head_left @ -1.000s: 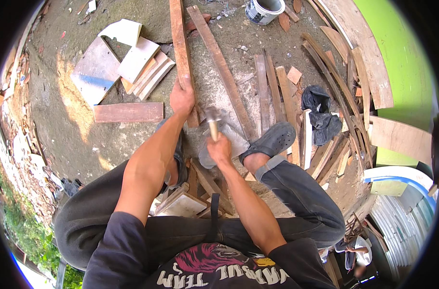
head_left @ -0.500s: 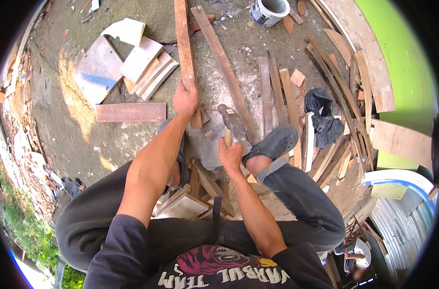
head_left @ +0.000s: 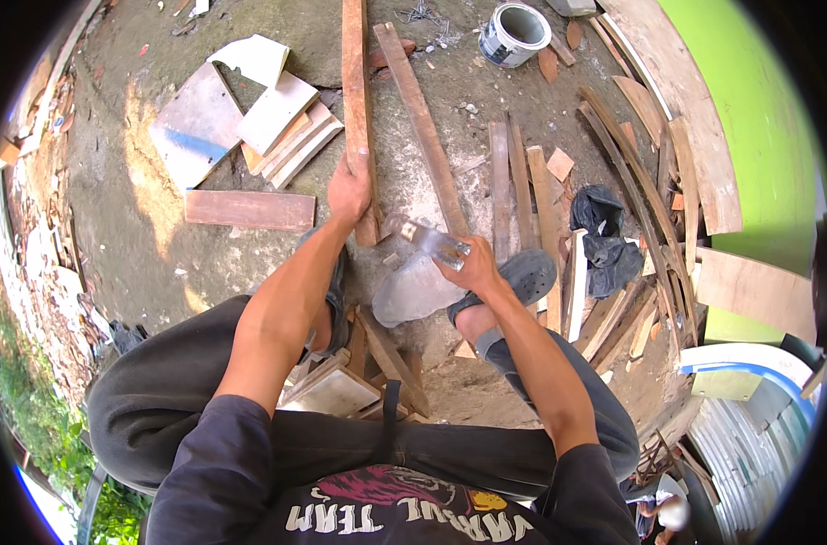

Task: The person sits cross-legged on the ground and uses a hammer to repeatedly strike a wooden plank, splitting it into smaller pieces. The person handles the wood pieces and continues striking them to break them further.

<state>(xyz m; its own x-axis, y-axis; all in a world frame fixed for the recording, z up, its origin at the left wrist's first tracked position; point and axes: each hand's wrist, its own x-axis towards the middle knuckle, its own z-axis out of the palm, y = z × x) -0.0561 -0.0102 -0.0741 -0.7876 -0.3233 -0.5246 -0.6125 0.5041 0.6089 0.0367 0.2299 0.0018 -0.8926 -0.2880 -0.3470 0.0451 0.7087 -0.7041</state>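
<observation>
My left hand (head_left: 350, 188) is wrapped round a long reddish-brown wooden plank (head_left: 356, 82), close to its near end. The plank stretches away from me past the top of the view. In my right hand (head_left: 470, 266) is a hammer (head_left: 429, 240), partly smeared by motion, its head just right of the plank's near end. Beneath the hammer a pale grey slab-like piece (head_left: 415, 292) lies on the ground between my feet; its material is hard to make out.
A second plank (head_left: 422, 127) lies to the right. Wooden boards (head_left: 195, 127) are piled at the left, beside a brown board (head_left: 250, 210). Farther right are wood strips (head_left: 545, 200), a black plastic bag (head_left: 606, 254) and a paint bucket (head_left: 515, 36).
The hammer has turned in my right hand, its head swinging left toward the plank's end. My right hand has shifted right and slightly away. My left hand keeps its grip on the plank.
</observation>
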